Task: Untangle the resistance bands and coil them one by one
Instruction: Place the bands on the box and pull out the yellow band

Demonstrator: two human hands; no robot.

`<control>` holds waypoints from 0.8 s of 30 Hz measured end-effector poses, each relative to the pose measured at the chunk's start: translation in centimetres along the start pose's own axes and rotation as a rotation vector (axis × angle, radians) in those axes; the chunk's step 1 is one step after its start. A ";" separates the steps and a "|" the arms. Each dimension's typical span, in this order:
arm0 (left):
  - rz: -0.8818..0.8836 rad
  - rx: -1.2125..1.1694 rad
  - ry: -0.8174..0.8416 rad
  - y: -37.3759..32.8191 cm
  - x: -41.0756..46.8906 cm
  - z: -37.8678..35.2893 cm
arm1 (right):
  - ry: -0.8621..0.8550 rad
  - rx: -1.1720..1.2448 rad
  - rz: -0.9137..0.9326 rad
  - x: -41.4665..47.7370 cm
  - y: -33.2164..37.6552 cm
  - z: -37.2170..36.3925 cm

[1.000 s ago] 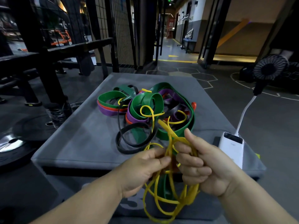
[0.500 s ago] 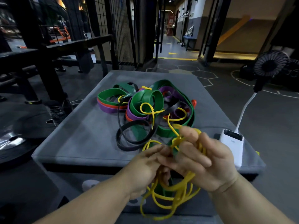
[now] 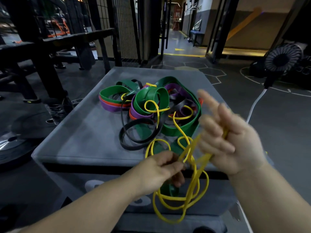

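Head view: yellow band (image 3: 193, 187) runs diagonally from left hand (image 3: 158, 170), lower centre, up-right into right hand (image 3: 230, 143), centre right; slack loops hang below both at bottom centre. Left hand pinches the strands. Right hand is blurred with fingers spread, so its grip can't be told. The band's far end trails up into the pile of bands (image 3: 151, 105) on the grey box (image 3: 80, 140), mid frame; likely the left hand is nearer that snag
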State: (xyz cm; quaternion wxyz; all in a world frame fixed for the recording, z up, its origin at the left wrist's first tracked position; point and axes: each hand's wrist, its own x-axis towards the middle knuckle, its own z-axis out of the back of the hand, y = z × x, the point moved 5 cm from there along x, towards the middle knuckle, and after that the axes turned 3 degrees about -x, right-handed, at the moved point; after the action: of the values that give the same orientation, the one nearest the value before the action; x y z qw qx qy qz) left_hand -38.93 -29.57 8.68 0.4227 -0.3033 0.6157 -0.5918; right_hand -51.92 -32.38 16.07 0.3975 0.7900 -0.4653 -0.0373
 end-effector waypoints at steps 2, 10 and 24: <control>0.079 0.206 0.130 0.6 -0.4 -0.6 | -0.274 -0.187 0.181 -0.5 2.5 0.8; -0.152 0.648 0.130 -1.2 -1.2 -0.7 | -0.719 -0.516 0.054 -1.9 3.1 4.3; -0.481 0.426 -0.281 -5.5 -2.3 3.0 | -0.082 -0.491 -0.739 -2.7 -6.8 -0.5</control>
State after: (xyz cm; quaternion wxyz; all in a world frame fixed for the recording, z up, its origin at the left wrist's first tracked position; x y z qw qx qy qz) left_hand -35.94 -29.61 14.64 0.4055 -0.4232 0.3250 -0.7422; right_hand -48.42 -28.33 11.11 0.5146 0.7832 -0.1445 -0.3176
